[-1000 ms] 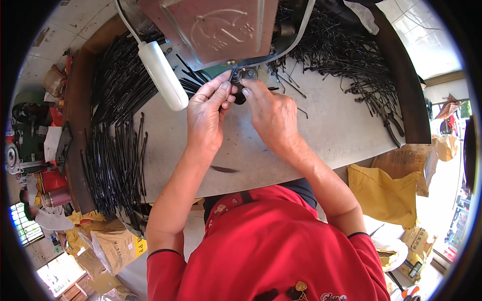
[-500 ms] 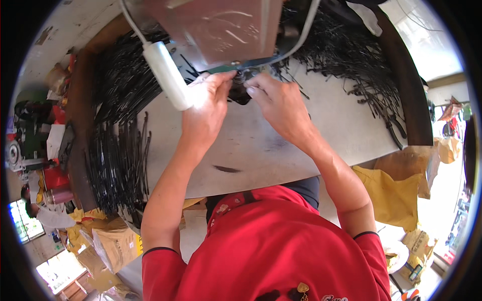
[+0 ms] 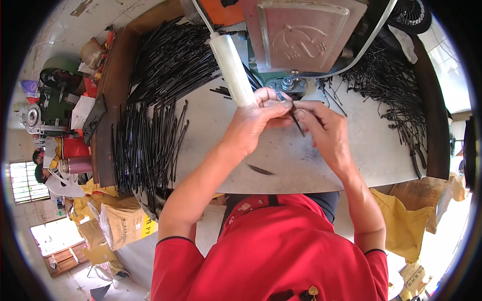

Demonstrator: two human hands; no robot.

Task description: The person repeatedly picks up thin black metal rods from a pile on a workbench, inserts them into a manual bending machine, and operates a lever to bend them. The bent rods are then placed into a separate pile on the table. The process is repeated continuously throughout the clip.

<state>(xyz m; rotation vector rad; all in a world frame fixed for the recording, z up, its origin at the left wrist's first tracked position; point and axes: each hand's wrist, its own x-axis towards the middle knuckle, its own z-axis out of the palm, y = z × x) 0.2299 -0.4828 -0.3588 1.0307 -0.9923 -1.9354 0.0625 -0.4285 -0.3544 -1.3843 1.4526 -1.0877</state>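
Observation:
Over the metal worktable (image 3: 226,145), just in front of the machine, my hands meet around a thin black metal rod that looks like an umbrella rib (image 3: 299,129). My left hand (image 3: 258,118) pinches it between thumb and fingers. My right hand (image 3: 325,131) is closed on it from the other side, with its lower end poking out below the fingers. The fingers cover much of the rod. Right behind them is the machine's small metal work head (image 3: 287,84), under a pinkish metal cover (image 3: 306,35).
A white tube lamp (image 3: 232,70) hangs beside my left hand. Long black ribs lie in a far-left pile (image 3: 173,62) and a near-left bundle (image 3: 145,145). Jointed ribs (image 3: 384,80) heap at the right, near pliers (image 3: 416,155). Wooden edging (image 3: 438,125) borders the table.
Both hands have drawn back from the machine's work head toward me, and the rod between them now shows. The view has shifted, uncovering more of the machine.

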